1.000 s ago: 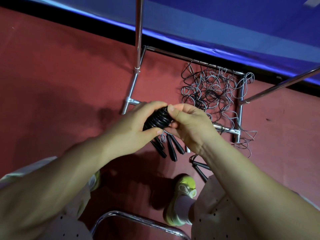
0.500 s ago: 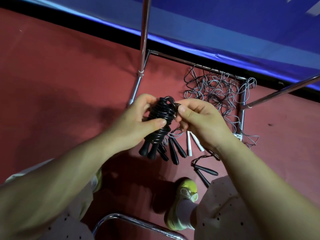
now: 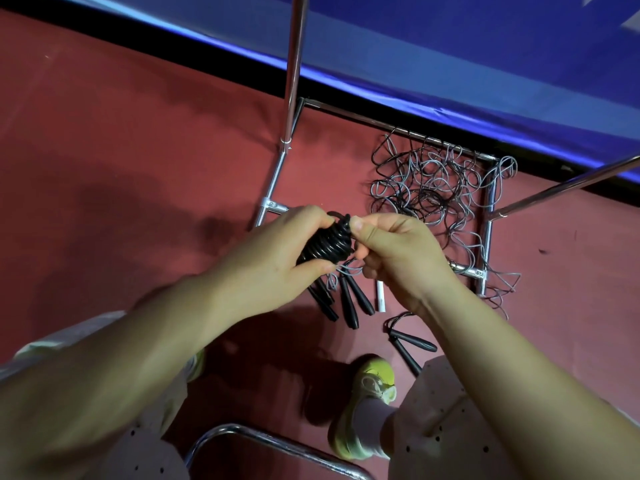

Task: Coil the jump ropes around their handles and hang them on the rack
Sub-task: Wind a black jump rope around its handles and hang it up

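Note:
A black jump rope (image 3: 327,244) is wound in tight coils around its handles. My left hand (image 3: 277,263) grips the coiled bundle from the left. My right hand (image 3: 398,252) pinches the rope's top end beside the coils. Below my hands, a tangle of black and grey ropes (image 3: 436,192) lies on the red floor inside the rack's base. Several black handles (image 3: 349,301) and a white handle (image 3: 380,299) stick out of it toward me. The chrome rack (image 3: 293,71) has an upright post at centre and a bar (image 3: 568,185) at the right.
Another pair of black handles (image 3: 412,344) lies by my yellow-green shoe (image 3: 367,407). A curved chrome tube (image 3: 263,441) runs along the bottom edge between my legs. A blue padded wall (image 3: 450,57) borders the red floor at the back.
The bundle has sunk deeper into my left hand, hiding the handle ends that showed below it. My right hand has shifted up to the coil's top end.

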Demonstrator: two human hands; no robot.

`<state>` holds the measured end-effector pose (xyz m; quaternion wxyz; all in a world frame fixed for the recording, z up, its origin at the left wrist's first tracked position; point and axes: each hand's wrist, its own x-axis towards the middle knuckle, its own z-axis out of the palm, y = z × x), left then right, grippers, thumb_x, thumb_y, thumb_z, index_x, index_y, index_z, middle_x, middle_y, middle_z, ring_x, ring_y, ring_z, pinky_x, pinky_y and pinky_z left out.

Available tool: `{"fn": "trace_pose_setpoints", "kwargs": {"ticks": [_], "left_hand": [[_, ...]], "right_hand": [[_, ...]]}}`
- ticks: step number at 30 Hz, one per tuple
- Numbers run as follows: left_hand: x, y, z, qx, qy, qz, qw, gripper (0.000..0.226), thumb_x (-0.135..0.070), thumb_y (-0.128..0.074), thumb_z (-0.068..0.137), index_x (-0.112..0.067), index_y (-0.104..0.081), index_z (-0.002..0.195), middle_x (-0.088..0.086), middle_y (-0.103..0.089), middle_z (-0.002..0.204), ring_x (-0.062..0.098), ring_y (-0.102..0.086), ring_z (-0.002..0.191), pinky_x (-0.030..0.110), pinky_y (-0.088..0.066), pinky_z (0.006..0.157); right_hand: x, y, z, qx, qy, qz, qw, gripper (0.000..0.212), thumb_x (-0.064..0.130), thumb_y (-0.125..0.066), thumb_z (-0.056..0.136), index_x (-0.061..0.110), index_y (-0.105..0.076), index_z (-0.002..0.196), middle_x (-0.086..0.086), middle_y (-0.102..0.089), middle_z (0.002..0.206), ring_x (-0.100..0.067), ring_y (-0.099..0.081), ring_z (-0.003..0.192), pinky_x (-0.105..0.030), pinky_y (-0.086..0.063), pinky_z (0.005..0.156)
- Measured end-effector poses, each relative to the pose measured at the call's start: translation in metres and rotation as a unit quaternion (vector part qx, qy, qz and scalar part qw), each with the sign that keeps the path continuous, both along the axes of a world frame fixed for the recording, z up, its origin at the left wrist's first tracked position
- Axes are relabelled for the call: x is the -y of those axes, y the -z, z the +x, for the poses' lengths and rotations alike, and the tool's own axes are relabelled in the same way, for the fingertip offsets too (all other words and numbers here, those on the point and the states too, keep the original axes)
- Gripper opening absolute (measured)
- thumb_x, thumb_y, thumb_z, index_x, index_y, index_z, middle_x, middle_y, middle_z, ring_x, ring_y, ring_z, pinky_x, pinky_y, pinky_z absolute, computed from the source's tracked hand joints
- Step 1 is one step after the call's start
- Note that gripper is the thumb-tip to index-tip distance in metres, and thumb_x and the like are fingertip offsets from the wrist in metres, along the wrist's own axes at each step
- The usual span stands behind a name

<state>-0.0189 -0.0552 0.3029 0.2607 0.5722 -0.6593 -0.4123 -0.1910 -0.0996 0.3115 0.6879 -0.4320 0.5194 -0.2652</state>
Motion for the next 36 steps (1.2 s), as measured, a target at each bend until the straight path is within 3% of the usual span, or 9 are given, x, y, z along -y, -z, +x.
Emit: {"fn": "trace_pose_setpoints", "kwargs": {"ticks": [5,7,12,16,19,22,26,30,36], "left_hand": [[0.007,-0.004,0.002,-0.158,-0.055,0.066,0.984,0.04,-0.045,-0.063,0.06,-0.061,-0.051,0.095,-0.011,-0.066,0.102,0.013,-0.063,0.101,0.042,-0.049,0.094],[0.008,-0.006,0.002,-0.202,-0.038,0.073,0.976,0.041,-0.039,-0.065,0.059,-0.05,-0.056,0.098,-0.02,-0.066,0.099,0.005,-0.062,0.098,0.032,-0.047,0.094],[0.005,-0.009,0.001,-0.258,-0.004,0.083,0.963,0.042,-0.032,-0.065,0.063,-0.027,-0.052,0.103,-0.026,-0.066,0.097,-0.002,-0.061,0.095,0.017,-0.046,0.086],[0.002,-0.009,0.0,-0.217,-0.007,0.066,0.974,0.04,-0.039,-0.063,0.065,-0.054,-0.054,0.101,-0.023,-0.062,0.099,0.013,-0.061,0.1,0.04,-0.049,0.093],[0.001,-0.009,0.001,-0.186,0.007,0.061,0.981,0.039,-0.04,-0.061,0.066,-0.057,-0.052,0.1,-0.017,-0.062,0.099,0.019,-0.062,0.098,0.049,-0.049,0.091],[0.003,-0.01,0.001,-0.207,0.007,0.071,0.976,0.041,-0.036,-0.066,0.065,-0.052,-0.055,0.101,-0.021,-0.064,0.097,0.01,-0.063,0.097,0.038,-0.051,0.091],[0.008,-0.021,-0.006,-0.307,0.011,0.101,0.946,0.043,-0.005,-0.068,0.067,-0.022,-0.051,0.103,-0.012,-0.068,0.093,0.0,-0.064,0.089,0.017,-0.05,0.078],[0.002,-0.032,-0.012,-0.331,0.013,0.117,0.936,0.046,-0.021,-0.073,0.061,-0.017,-0.048,0.099,-0.007,-0.071,0.09,0.006,-0.066,0.084,0.021,-0.052,0.074],[-0.014,-0.059,-0.026,-0.309,-0.038,0.113,0.944,0.053,-0.033,-0.075,0.05,-0.019,-0.053,0.095,-0.002,-0.065,0.088,0.011,-0.062,0.078,0.029,-0.05,0.075]], "right_hand": [[0.016,-0.009,-0.017,0.113,-0.083,0.019,0.99,0.021,0.017,-0.053,0.084,0.012,-0.072,0.077,-0.001,-0.057,0.06,-0.007,-0.039,0.047,-0.019,-0.038,0.045],[0.02,-0.012,-0.025,0.11,-0.115,0.025,0.987,0.007,0.013,-0.073,0.077,0.014,-0.077,0.083,0.004,-0.062,0.06,-0.005,-0.046,0.049,-0.017,-0.042,0.046],[0.016,0.005,-0.024,0.182,-0.128,0.027,0.974,0.035,0.046,-0.089,0.053,0.024,-0.075,0.076,0.006,-0.07,0.079,-0.008,-0.064,0.074,-0.023,-0.053,0.07],[0.009,0.007,-0.011,0.207,-0.096,0.031,0.973,0.032,0.042,-0.089,0.055,0.021,-0.07,0.07,0.0,-0.069,0.074,-0.012,-0.063,0.068,-0.026,-0.05,0.067],[0.004,0.006,-0.003,0.162,-0.074,0.046,0.983,0.037,0.047,-0.091,0.048,0.023,-0.066,0.062,0.0,-0.064,0.067,-0.016,-0.052,0.064,-0.03,-0.039,0.065],[0.001,0.001,0.0,0.14,-0.056,0.076,0.986,0.031,0.042,-0.088,0.055,0.023,-0.066,0.066,-0.004,-0.054,0.069,-0.014,-0.044,0.063,-0.024,-0.042,0.062],[0.007,-0.019,-0.006,0.161,-0.039,0.127,0.978,0.053,0.063,-0.06,0.076,0.014,-0.065,0.096,-0.016,-0.049,0.103,-0.03,-0.04,0.098,-0.035,-0.041,0.073],[0.007,-0.039,-0.019,0.112,-0.063,0.107,0.986,0.052,0.055,-0.045,0.082,0.011,-0.066,0.1,-0.018,-0.058,0.11,-0.031,-0.045,0.103,-0.042,-0.039,0.086],[-0.01,-0.082,-0.028,0.164,-0.048,0.055,0.984,0.006,0.015,-0.062,0.08,0.01,-0.059,0.082,-0.004,-0.062,0.073,-0.018,-0.059,0.071,-0.029,-0.048,0.068]]}}
